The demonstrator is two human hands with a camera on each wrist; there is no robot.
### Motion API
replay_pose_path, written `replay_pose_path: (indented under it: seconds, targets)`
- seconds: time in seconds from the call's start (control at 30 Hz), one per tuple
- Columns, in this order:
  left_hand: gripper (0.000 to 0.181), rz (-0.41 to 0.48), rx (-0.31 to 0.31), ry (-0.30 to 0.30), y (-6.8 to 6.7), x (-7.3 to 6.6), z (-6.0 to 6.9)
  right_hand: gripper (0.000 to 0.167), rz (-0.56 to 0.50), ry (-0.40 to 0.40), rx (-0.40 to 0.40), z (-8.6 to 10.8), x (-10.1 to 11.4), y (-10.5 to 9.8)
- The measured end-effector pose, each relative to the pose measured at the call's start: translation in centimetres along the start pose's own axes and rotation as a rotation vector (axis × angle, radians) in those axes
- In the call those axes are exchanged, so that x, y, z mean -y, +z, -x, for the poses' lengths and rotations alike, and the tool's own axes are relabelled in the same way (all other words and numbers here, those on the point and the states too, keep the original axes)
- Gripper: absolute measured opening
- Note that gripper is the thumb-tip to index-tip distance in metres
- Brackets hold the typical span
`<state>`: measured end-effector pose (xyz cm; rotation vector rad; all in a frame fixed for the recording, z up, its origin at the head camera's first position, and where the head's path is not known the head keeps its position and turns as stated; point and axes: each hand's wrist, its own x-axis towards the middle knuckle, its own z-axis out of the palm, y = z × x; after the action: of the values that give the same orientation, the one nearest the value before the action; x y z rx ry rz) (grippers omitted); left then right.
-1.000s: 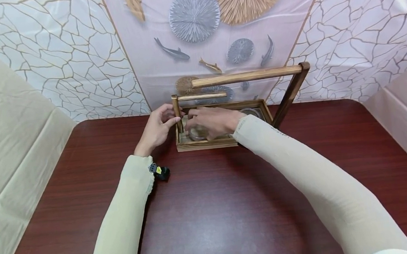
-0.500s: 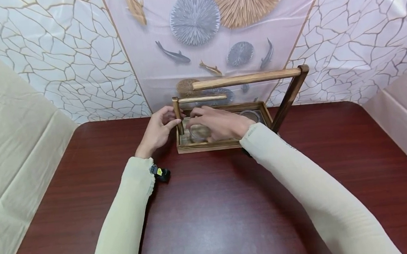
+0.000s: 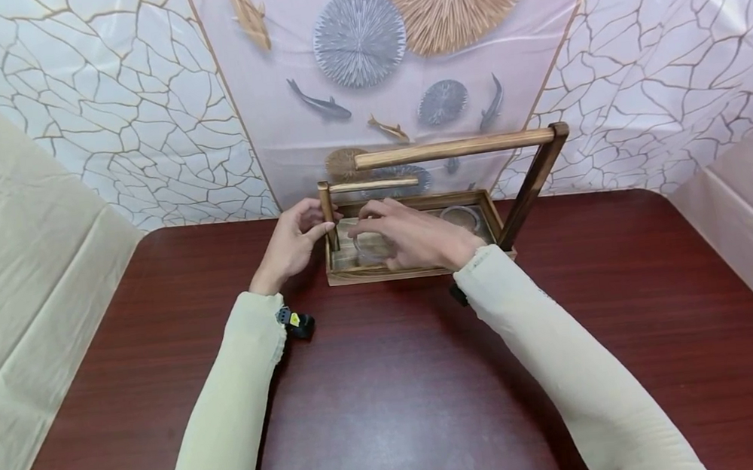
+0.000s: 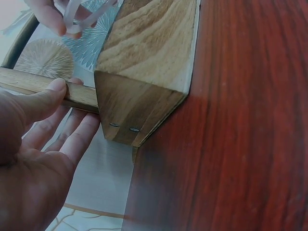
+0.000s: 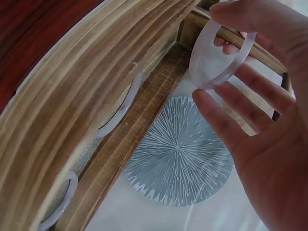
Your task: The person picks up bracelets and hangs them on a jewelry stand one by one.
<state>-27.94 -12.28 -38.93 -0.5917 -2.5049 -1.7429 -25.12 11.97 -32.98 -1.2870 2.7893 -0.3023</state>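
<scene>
A person's right hand [image 3: 411, 238] has a clear bangle [image 5: 201, 57] pinched between thumb and fingertips, tilted and held up over the left part of a wooden tray [image 3: 367, 274]. The tray stands on the far side of the dark red table [image 3: 378, 394], close to a printed cloth [image 3: 367, 134]. From here I can make out two more pale bangles lying inside it: the right bangle [image 5: 124, 109] and the other bangle [image 5: 70, 190], both partly hidden behind the near wall. The left hand [image 3: 289, 245] is clamped on the short post [image 3: 325, 200] at the tray's left end, thumb against one side, fingers against the other. A short bar [image 3: 378, 184] runs right from that post; at the right end a taller post [image 3: 534, 178] carries a longer bar [image 3: 457, 148] pointing left.
</scene>
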Motion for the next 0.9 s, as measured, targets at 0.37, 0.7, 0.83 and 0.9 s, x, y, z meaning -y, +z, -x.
replay_pose_path:
  seconds: [0.37,0.7,0.83,0.9]
  targets:
    - [0.026,0.012,0.001,-0.005,0.0,0.0,0.0,0.065,-0.029,0.032,-0.132,1.5,0.3,0.1]
    - [0.027,0.025,-0.008,-0.004,0.1,0.0,0.1,0.067,-0.113,0.098,-0.176,2.3,0.8,-0.3]
    - [0.025,0.027,-0.007,0.008,0.1,0.1,0.0,0.066,-0.13,0.11,-0.193,2.5,1.0,-0.5]
    - [0.026,0.031,-0.007,0.009,0.1,0.1,0.0,0.066,-0.133,0.112,-0.196,2.5,1.0,-0.5]
